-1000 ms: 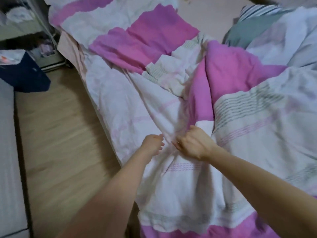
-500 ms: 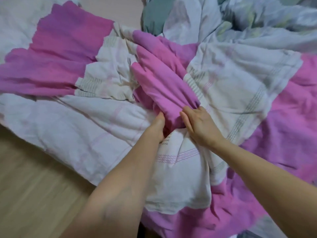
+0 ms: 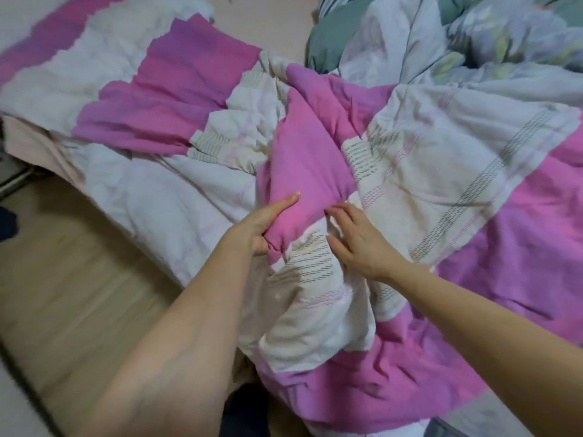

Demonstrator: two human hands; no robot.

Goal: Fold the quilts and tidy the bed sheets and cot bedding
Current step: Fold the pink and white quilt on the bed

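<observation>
Wooden floor (image 3: 63, 279) runs along the left edge of the view, and a bed fills the rest, its pale sheet (image 3: 277, 23) showing bare only at the top between the bedding. Spread over the bed from the left edge to the right lies one pink and white quilt (image 3: 441, 159), rumpled, with a raised pink fold (image 3: 303, 152) running from the far middle of the bed down toward the person. The left hand (image 3: 252, 228) holds the near end of that fold, thumb under and fingers laid along its left side, so its grip is closed round the cloth. Just to the right, the right hand (image 3: 356, 241) rests flat on the white striped panel with fingers straight and slightly spread, its fingertips touching the fold's right edge; it grips nothing. The fold's long axis points away from both hands, up the bed, and the left hand is the one already on it, so any pull to straighten the quilt would likely start there while the right hand smooths or pins the panel. Farther right and at the top, a second quilt (image 3: 457, 52), grey-blue and green, lies heaped and untouched, well apart from both hands. Counted: two quilts, one sheet, two hands. Neither quilt looks folded yet, so the task seems at an early stage.
</observation>
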